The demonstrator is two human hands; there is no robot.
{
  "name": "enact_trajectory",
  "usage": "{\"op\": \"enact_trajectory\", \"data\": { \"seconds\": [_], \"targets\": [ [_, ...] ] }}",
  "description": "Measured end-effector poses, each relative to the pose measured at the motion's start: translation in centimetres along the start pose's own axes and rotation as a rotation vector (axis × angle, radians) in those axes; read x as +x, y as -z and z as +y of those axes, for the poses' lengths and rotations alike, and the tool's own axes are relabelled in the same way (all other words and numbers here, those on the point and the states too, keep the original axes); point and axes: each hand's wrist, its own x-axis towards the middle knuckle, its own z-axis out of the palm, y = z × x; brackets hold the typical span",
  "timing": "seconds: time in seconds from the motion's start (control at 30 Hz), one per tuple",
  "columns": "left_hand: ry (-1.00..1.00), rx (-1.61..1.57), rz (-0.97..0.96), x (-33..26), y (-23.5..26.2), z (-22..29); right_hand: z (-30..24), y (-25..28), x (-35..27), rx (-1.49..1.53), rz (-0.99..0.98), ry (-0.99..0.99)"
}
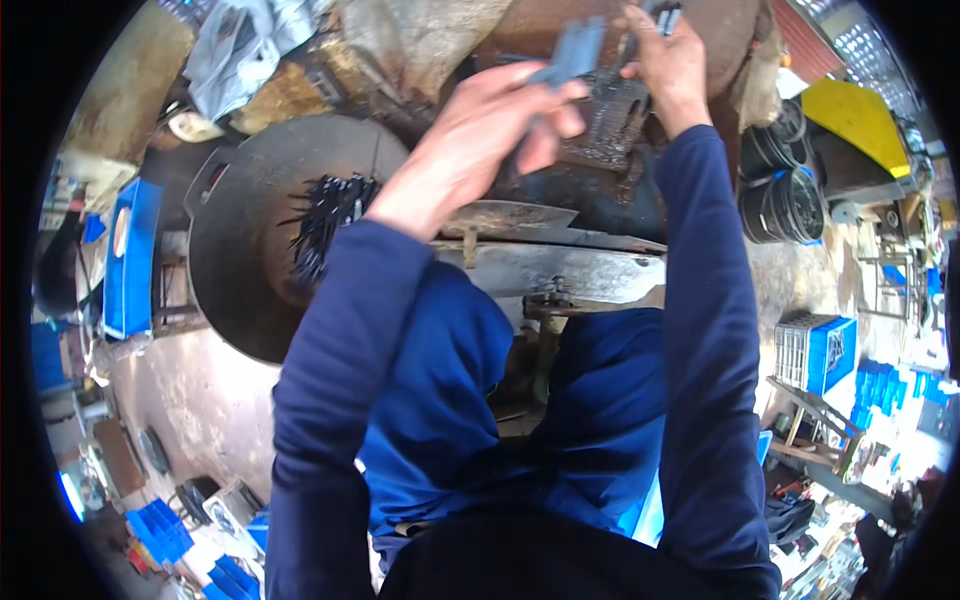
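Observation:
My left hand [470, 140] is blurred by motion, its fingers closed on a flat blue-grey piece [575, 52], also smeared. To its right, my right hand [672, 68] is closed, with small dark pieces with pale edges [667, 18] showing at its fingers. Below and between the hands lies a dark, oily metal fixture [608, 115], strewn with small bits. Left of my left forearm, a large round metal pan [235, 230] holds a heap of thin black strips [325, 220].
A pale metal ledge [560, 270] runs before my knees. Grey plastic bags [235, 55] lie at the far left. Black buckets [785, 205] and a yellow panel [855, 120] stand at right. A blue crate [132, 258] is left of the pan; a white wire crate [800, 352] sits at right.

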Motion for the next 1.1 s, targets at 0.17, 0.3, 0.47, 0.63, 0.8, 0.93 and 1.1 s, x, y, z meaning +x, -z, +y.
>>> {"op": "enact_trajectory", "data": {
  "seconds": [0.17, 0.3, 0.47, 0.63, 0.8, 0.93, 1.1],
  "targets": [
    [-0.147, -0.238, -0.142, 6.6, -4.6, -2.2, 6.1, 3.8, 5.5, 0.204, -0.118, 0.088],
    [-0.090, -0.346, 0.002, 7.3, -6.1, -3.5, 7.2, 2.7, 5.2, 0.147, -0.094, 0.170],
    [-0.061, -0.239, 0.100, 5.9, -5.6, -4.0, 3.4, 1.3, 2.7, -0.016, -0.045, 0.117],
    [-0.041, -0.191, 0.091, 6.0, -5.5, -4.2, 3.4, 1.7, 2.7, -0.044, -0.036, 0.106],
    [-0.272, 0.306, 0.254, 8.2, -6.0, -6.0, 3.5, 2.1, 3.0, -0.053, -0.033, 0.087],
    [-0.370, 0.532, 0.290, 9.1, -6.0, -7.3, 2.7, 2.1, 2.5, -0.173, -0.066, 0.132],
    [-0.333, 0.447, 0.275, 8.0, -6.2, -5.8, 3.7, 2.6, 3.3, -0.086, -0.057, 0.087]
  ]
}}
